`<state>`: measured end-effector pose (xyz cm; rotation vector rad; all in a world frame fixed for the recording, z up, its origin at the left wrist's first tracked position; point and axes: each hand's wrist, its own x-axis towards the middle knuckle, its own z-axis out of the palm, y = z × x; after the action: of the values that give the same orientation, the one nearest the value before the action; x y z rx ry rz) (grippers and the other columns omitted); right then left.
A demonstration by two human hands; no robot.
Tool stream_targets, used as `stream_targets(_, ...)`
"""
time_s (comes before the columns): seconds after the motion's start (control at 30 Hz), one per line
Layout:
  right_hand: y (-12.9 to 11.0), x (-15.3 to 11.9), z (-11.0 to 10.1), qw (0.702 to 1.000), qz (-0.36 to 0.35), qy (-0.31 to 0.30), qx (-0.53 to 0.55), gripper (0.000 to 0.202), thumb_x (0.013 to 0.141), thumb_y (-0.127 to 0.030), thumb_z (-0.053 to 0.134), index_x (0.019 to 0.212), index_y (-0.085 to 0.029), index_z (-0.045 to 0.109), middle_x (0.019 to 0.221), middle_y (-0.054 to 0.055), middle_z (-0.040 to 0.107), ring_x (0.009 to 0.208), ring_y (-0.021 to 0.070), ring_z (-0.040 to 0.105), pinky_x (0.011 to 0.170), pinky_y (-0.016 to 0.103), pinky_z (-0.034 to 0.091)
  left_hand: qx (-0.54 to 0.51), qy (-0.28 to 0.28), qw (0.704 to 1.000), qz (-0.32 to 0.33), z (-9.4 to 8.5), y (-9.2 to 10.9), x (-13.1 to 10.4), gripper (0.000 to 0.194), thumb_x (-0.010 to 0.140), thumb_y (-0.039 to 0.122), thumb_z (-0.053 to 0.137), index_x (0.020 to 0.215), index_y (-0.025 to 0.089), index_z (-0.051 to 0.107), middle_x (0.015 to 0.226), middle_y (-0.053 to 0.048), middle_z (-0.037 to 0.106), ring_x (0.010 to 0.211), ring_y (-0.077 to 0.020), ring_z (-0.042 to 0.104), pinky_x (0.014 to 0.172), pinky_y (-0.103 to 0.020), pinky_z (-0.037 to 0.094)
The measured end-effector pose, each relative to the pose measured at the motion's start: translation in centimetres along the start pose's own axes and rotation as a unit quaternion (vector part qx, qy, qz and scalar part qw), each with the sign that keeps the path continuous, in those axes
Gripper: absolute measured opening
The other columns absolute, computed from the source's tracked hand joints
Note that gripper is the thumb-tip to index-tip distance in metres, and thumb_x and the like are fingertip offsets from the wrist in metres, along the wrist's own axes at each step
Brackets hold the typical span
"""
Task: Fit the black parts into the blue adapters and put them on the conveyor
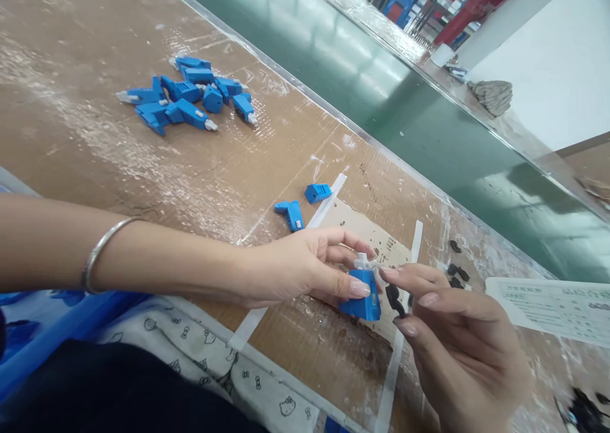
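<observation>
My left hand (305,264) is closed around a blue plastic part (365,299) with a whitish piece (362,261) at its top. Close to its right side, my right hand (462,331) pinches a small black curved piece (394,301) between thumb and fingers. A narrow gap shows between the black piece and the blue part. Two loose blue parts, one angular (291,215) and one blocky (318,192), lie just beyond my left hand.
Several blue parts (188,102) are heaped at the upper left of the cardboard-covered table (229,185). Black pieces (457,273) lie at the right, beside a printed sheet (548,306). A green channel (362,96) runs behind. Blue tray edge (71,331) at lower left.
</observation>
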<state>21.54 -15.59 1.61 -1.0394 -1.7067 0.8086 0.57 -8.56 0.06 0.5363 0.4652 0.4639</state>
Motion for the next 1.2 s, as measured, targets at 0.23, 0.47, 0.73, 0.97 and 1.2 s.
stream_targets(0.23,-0.1,0.3,0.3,0.998,-0.014,-0.031,-0.054,0.032,0.087,-0.004,0.065,0.107,-0.029,0.06,0.113,0.003,0.076,0.112,0.0227,0.065,0.09,0.043,0.059,-0.005,-0.005,1.0,-0.005,-0.1,-0.2,0.0,0.032,0.077,0.007,0.078,0.104,0.018,0.064,0.104,-0.002,0.069,0.084,-0.0114,0.066,0.08,-0.028,0.051)
stream_targets(0.47,0.1,0.1,-0.1,0.993,-0.019,-0.072,-0.087,0.037,0.089,-0.004,0.064,0.115,-0.03,0.062,0.124,0.003,0.073,0.117,0.0227,0.061,0.094,0.046,0.057,-0.014,-0.007,1.0,-0.015,0.3,0.1,-0.3,0.031,0.078,0.008,0.078,0.103,0.018,0.064,0.102,-0.002,0.069,0.087,-0.012,0.066,0.086,-0.03,0.049)
stream_targets(0.73,0.1,0.0,-0.4,0.991,-0.02,-0.091,-0.091,0.047,0.091,-0.006,0.06,0.132,-0.03,0.06,0.144,0.0,0.06,0.132,0.0233,0.054,0.108,0.044,0.049,-0.064,-0.011,0.998,-0.02,0.3,0.5,-0.1,0.018,0.084,0.01,0.073,0.095,0.017,0.06,0.09,0.0,0.063,0.088,-0.0118,0.062,0.089,-0.028,0.044)
stream_targets(0.97,-0.2,0.0,0.4,0.986,-0.023,-0.067,-0.148,0.05,0.092,-0.004,0.058,0.133,-0.032,0.06,0.141,-0.001,0.063,0.129,0.0193,0.059,0.107,0.041,0.053,-0.091,-0.02,0.996,-0.008,0.1,0.3,0.0,0.021,0.083,0.008,0.074,0.098,0.016,0.062,0.095,-0.001,0.064,0.09,-0.011,0.061,0.092,-0.026,0.043)
stream_targets(1.2,0.0,0.0,0.7,0.986,-0.043,-0.04,-0.156,0.055,0.089,0.003,0.057,0.13,-0.033,0.063,0.137,-0.002,0.066,0.123,0.018,0.063,0.103,0.037,0.056,-0.07,-0.032,0.997,0.002,-0.1,0.2,0.1,0.026,0.079,0.016,0.081,0.099,0.017,0.064,0.097,-0.001,0.065,0.094,-0.0131,0.062,0.096,-0.03,0.042)
